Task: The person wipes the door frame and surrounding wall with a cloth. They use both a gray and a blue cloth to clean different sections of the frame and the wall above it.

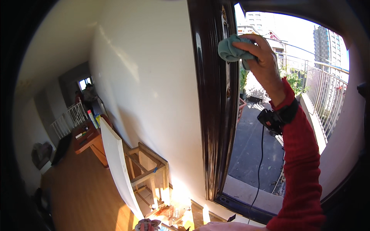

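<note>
My right hand (264, 57) reaches up in a red sleeve and grips a crumpled teal cloth (232, 49). The cloth is at the inner edge of a dark, glossy door frame (212, 115); whether it touches the surface I cannot tell. Above the cloth, a lock recess (224, 18) shows in the frame's edge. A black device (271, 119) is strapped to my right wrist, and a thin black cable (260, 161) hangs from it. I cannot make out my left hand. A pale pink shape (225, 226) crosses the bottom edge, too cut off to identify.
A wooden stool frame (150, 164) and a white panel (112, 161) stand by the wall. Sunlit debris (170, 213) and a crumpled rag (147, 223) lie below. Behind is a wooden table (86, 141); two people (88, 93) are farther back. Outside is a railed terrace (251, 147).
</note>
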Demonstrator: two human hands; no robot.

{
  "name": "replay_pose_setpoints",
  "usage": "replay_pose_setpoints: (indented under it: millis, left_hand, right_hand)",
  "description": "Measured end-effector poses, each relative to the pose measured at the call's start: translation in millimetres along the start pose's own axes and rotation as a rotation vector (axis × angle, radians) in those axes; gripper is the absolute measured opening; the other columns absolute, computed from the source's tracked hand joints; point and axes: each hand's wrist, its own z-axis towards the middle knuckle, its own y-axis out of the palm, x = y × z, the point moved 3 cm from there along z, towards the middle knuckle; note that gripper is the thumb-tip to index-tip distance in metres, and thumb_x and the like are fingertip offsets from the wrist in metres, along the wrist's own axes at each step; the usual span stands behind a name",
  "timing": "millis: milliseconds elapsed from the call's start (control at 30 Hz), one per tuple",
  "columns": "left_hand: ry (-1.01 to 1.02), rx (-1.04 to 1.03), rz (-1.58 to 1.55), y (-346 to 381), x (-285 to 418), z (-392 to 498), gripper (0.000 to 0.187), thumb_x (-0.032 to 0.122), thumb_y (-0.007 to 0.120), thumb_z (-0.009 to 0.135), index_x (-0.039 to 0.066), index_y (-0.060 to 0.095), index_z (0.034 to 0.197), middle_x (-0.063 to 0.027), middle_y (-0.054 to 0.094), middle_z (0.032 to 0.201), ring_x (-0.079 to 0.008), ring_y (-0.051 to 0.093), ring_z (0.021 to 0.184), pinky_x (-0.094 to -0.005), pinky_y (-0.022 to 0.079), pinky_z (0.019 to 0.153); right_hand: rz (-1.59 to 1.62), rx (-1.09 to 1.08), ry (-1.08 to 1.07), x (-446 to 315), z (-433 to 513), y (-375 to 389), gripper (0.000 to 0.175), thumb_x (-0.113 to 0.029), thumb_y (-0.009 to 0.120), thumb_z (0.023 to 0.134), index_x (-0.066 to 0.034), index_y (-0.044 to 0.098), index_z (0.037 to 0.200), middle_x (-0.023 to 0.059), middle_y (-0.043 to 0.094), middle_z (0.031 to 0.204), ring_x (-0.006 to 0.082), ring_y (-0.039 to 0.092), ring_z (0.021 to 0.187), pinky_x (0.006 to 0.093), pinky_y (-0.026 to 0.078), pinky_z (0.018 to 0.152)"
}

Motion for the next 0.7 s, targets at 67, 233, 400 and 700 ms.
replay_pose_setpoints:
  millis: [67,233,400,700]
  left_hand:
    - [-0.029,-0.003,-0.056,-1.7,5.4,-4.8,0.023,0.023,0.049,0.092,0.004,0.058,0.101,-0.0089,0.064,0.091,-0.0189,0.061,0.085,-0.0292,0.051,0.074]
    - [0.025,0.098,-0.023,-28.8,-5.3,-11.1,0.030,0.029,0.045,0.094,0.003,0.058,0.100,-0.0104,0.064,0.089,-0.0226,0.063,0.082,-0.0309,0.052,0.071]
    - [-0.170,0.245,-0.406,-60.2,-37.9,-2.6,0.045,0.031,0.051,0.092,0.005,0.046,0.129,-0.0039,0.051,0.121,-0.0220,0.053,0.108,-0.0346,0.043,0.093]
    - [-0.223,0.236,-0.512,-54.2,-39.1,24.1,0.042,0.024,0.052,0.091,0.001,0.047,0.127,-0.0073,0.050,0.122,-0.0265,0.055,0.108,-0.0362,0.047,0.089]
  right_hand:
    - [-0.139,0.056,-0.139,4.8,57.9,5.6,0.045,0.013,0.055,0.075,-0.0145,0.065,0.109,0.0067,0.053,0.122,0.0283,0.051,0.116,0.0363,0.046,0.096]
    - [-0.281,0.057,-0.153,10.9,132.0,43.8,0.038,0.010,0.053,0.075,-0.0047,0.063,0.109,0.0142,0.055,0.122,0.0331,0.048,0.116,0.0391,0.039,0.101]
    - [-0.467,0.133,-0.216,8.5,100.6,88.3,0.035,0.009,0.053,0.076,-0.0070,0.065,0.104,0.0121,0.055,0.122,0.0314,0.046,0.119,0.0421,0.038,0.101]
    - [-0.431,-0.088,-0.033,-41.3,-57.0,103.1,0.053,0.014,0.057,0.074,-0.0196,0.063,0.114,0.0008,0.048,0.134,0.0271,0.038,0.130,0.0428,0.039,0.106]
